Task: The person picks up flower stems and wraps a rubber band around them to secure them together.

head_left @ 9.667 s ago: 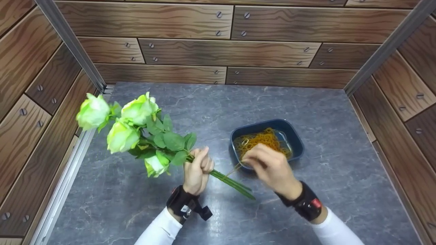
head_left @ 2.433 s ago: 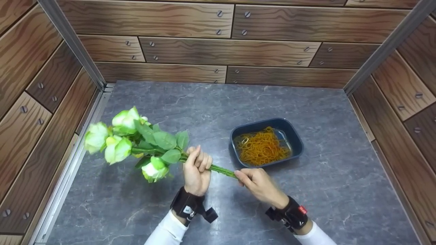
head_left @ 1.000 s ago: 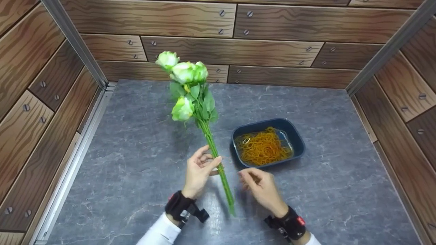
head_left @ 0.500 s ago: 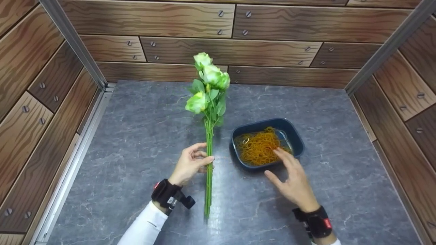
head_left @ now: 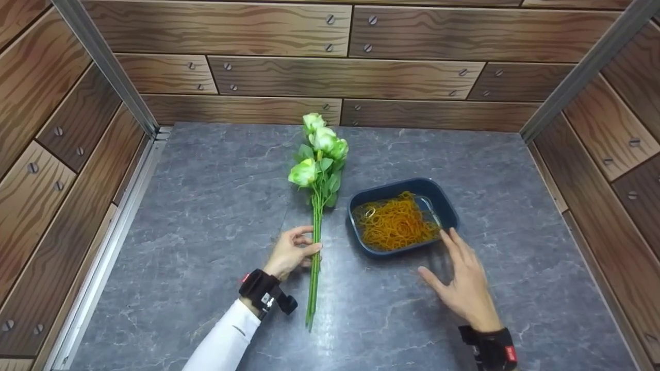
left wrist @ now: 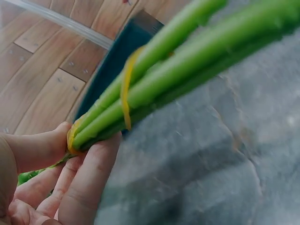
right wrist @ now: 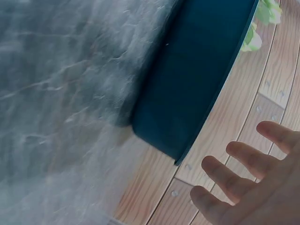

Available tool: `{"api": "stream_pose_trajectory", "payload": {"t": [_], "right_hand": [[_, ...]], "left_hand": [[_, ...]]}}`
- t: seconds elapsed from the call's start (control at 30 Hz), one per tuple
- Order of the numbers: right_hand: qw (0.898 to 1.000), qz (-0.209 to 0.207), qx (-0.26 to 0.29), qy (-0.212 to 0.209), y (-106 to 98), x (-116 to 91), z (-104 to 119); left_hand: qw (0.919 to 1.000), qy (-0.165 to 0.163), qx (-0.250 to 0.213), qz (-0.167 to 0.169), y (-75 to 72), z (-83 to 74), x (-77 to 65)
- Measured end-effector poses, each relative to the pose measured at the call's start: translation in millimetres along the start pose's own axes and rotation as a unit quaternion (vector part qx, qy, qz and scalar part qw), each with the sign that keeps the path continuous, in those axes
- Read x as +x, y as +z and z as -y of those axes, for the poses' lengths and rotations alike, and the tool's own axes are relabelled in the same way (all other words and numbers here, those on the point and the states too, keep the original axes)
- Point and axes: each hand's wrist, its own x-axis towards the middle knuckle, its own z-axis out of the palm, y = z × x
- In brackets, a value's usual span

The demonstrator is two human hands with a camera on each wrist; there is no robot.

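A bunch of several pale green-white roses (head_left: 323, 140) points away from me, its stems (head_left: 314, 268) toward the front. My left hand (head_left: 291, 253) pinches those stems between thumb and fingers. In the left wrist view a yellow rubber band (left wrist: 125, 93) circles the stems, and another yellow loop (left wrist: 72, 138) sits by the thumb. Beside the front right corner of the dark blue box (head_left: 379, 253) is my right hand (head_left: 466, 283), fingers spread and holding nothing. Whether it touches the box I cannot tell. Inside the box lies a heap of orange-yellow rubber bands (head_left: 399, 224).
The grey marbled tabletop (head_left: 216, 206) is enclosed by wood-patterned walls (head_left: 278, 77) at the back and both sides. A metal rail (head_left: 103, 257) runs along the left edge. The box stands right of the roses, a small gap from their stems.
The right hand earlier pulled a rubber band at the stems, then let go and moved right beside the box. The roses swung from pointing left to pointing away, and came lower in the left hand.
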Motion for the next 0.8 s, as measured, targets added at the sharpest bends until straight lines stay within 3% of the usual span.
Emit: {"api": "stream_pose_trajectory", "payload": {"t": [0.27, 0.57, 0.8], "right_hand": [[0.998, 0.038, -0.022, 0.044, -1, -8, -9], [0.997, 0.042, -0.026, 0.054, 0, -13, -8], [0.997, 0.050, -0.020, 0.056, 2, -11, -7]], "left_hand": [[0.9999, -0.005, 0.012, 0.003, 1.7, 10.8, 4.3], [0.9981, 0.009, 0.060, -0.004, 3.0, 17.0, 8.3], [0.9976, 0.018, 0.068, -0.002, 2.0, 18.0, 7.9]]}}
